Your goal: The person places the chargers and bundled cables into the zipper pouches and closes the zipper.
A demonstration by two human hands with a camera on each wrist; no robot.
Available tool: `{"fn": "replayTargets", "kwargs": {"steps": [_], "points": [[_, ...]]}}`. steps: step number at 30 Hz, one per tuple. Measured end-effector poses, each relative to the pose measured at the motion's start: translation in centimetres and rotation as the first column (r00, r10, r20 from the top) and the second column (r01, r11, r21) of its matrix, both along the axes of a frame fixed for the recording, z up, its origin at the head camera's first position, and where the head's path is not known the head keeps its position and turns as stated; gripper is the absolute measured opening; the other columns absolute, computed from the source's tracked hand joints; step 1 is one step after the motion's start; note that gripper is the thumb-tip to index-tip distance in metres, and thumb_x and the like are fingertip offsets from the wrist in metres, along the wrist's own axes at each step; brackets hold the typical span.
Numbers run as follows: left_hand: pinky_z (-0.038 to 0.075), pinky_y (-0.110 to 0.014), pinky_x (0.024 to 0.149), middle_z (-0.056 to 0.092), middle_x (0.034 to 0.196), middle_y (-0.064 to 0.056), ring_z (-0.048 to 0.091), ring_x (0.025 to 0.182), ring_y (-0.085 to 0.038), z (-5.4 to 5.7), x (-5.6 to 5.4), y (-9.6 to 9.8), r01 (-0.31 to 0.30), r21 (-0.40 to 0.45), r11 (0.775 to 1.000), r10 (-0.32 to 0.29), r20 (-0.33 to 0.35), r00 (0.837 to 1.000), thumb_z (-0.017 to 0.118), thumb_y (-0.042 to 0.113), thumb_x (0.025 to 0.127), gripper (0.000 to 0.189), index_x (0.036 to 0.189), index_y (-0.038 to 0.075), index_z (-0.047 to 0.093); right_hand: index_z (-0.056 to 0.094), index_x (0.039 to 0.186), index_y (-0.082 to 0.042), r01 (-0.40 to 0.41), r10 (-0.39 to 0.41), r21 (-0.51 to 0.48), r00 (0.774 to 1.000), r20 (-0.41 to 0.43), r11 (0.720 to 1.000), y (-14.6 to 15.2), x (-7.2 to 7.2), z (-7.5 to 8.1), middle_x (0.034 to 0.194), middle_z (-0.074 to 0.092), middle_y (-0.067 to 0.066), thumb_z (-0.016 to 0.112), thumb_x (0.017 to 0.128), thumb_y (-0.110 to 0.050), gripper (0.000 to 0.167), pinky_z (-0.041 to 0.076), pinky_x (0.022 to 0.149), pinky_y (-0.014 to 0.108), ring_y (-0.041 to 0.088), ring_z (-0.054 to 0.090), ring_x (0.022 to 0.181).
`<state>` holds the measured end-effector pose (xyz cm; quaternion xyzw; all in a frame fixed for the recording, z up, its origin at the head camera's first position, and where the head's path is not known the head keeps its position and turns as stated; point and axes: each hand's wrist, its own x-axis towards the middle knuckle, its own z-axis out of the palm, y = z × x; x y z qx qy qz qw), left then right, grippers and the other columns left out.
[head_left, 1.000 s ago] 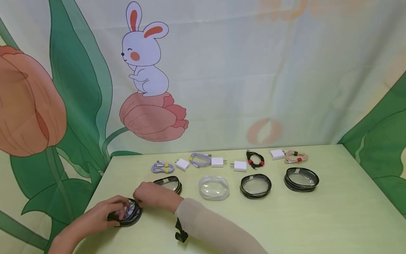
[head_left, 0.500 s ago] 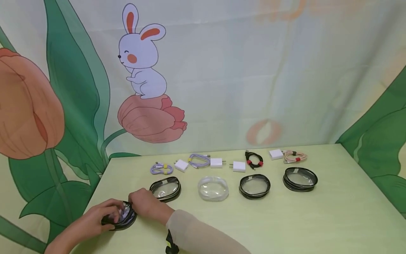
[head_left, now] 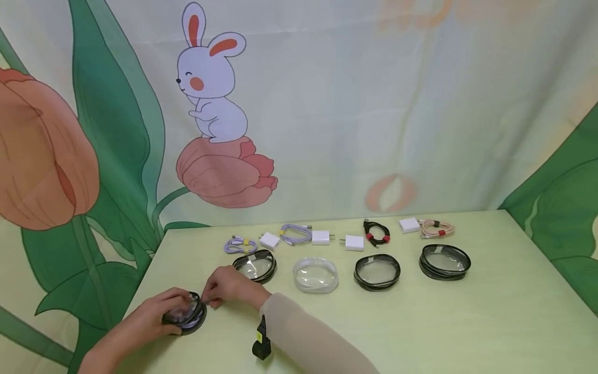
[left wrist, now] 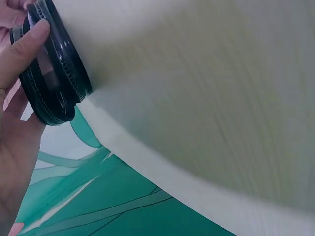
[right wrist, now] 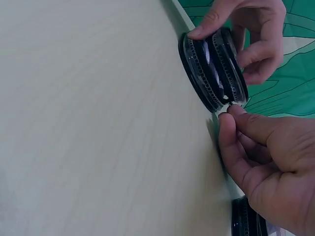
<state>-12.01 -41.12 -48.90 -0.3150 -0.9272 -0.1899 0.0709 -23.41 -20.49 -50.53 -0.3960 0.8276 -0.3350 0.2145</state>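
A round clear zipper pouch with black trim (head_left: 200, 322) stands at the table's left side, something light purple inside it. My left hand (head_left: 151, 318) grips it, thumb on the near side and fingers over the top. In the left wrist view the thumb presses the wall of the pouch (left wrist: 59, 54). My right hand (head_left: 229, 284) is at the pouch's right edge. In the right wrist view, thumb and index finger of the right hand (right wrist: 275, 157) pinch the small zipper pull (right wrist: 230, 104) at the end of the zip; the pull is mostly hidden.
Behind my right hand sits another black-trimmed pouch (head_left: 257, 266). A white-trimmed pouch (head_left: 315, 275) and black-trimmed pouches (head_left: 376, 272) (head_left: 445, 262) follow to the right. White plug adapters (head_left: 321, 237) and coiled cables (head_left: 295, 234) line the back, before a printed cloth (head_left: 327, 104).
My right hand has moved along the pouch's edge to the right, its pinching fingers now showing. The neighbouring black-trimmed pouch has shifted back and right. My left hand keeps its grip.
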Motion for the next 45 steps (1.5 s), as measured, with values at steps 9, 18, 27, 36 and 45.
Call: {"fn": "replayTargets", "kwargs": {"steps": [9,18,27,36,45], "points": [[0.057,-0.032,0.076,0.059,0.118,-0.004,0.062,0.102,-0.021,-0.1,0.2,1.2,-0.033,-0.087,0.996,0.032,-0.007,0.999,0.096,0.012,0.063,0.056,0.108,0.016,0.063,0.080,0.086,-0.014,-0.083,0.087,0.056,0.994,-0.068,0.995,1.0,-0.4,0.5,0.063,0.069,-0.011,0.074,0.094,-0.016,0.011,0.045,0.069,0.006,-0.005,0.061,0.057],[0.058,-0.038,0.074,0.063,0.120,-0.006,0.067,0.099,-0.023,-0.4,-0.7,3.1,-0.153,-0.093,0.984,0.138,-0.149,0.979,0.095,0.003,0.062,0.057,0.111,0.011,0.069,0.082,0.086,-0.014,-0.043,0.050,0.064,0.993,-0.105,0.997,2.6,-0.7,1.0,0.063,0.070,-0.011,0.075,0.094,-0.019,0.012,0.042,0.067,0.007,-0.007,0.055,0.061],[0.058,-0.044,0.082,0.061,0.125,-0.012,0.065,0.106,-0.029,-0.1,-1.4,3.7,-0.208,-0.129,0.970,0.205,-0.038,0.978,0.094,0.008,0.067,0.056,0.116,0.007,0.067,0.081,0.086,-0.013,0.061,-0.060,0.005,0.986,-0.155,0.998,3.1,-0.1,0.5,0.062,0.069,-0.009,0.074,0.094,-0.014,0.011,0.043,0.067,0.007,-0.006,0.057,0.058],[0.058,-0.044,0.076,0.061,0.123,-0.018,0.067,0.105,-0.035,-0.2,-1.8,3.7,-0.233,-0.128,0.964,0.220,-0.105,0.970,0.089,0.006,0.074,0.046,0.115,0.003,0.069,0.077,0.085,-0.015,0.043,-0.038,0.035,0.990,-0.136,0.998,2.9,1.7,1.1,0.061,0.067,-0.010,0.069,0.098,-0.014,0.015,0.043,0.059,0.009,-0.004,0.058,0.054],[0.058,-0.042,0.080,0.058,0.127,-0.012,0.064,0.109,-0.033,0.3,-1.7,3.1,-0.132,-0.158,0.979,0.136,0.015,0.991,0.092,0.011,0.070,0.049,0.111,0.013,0.065,0.075,0.097,-0.015,0.165,-0.118,0.149,0.953,-0.278,0.975,1.6,1.9,0.8,0.063,0.061,-0.012,0.077,0.092,-0.024,0.011,0.041,0.059,0.012,0.000,0.053,0.061]]}}
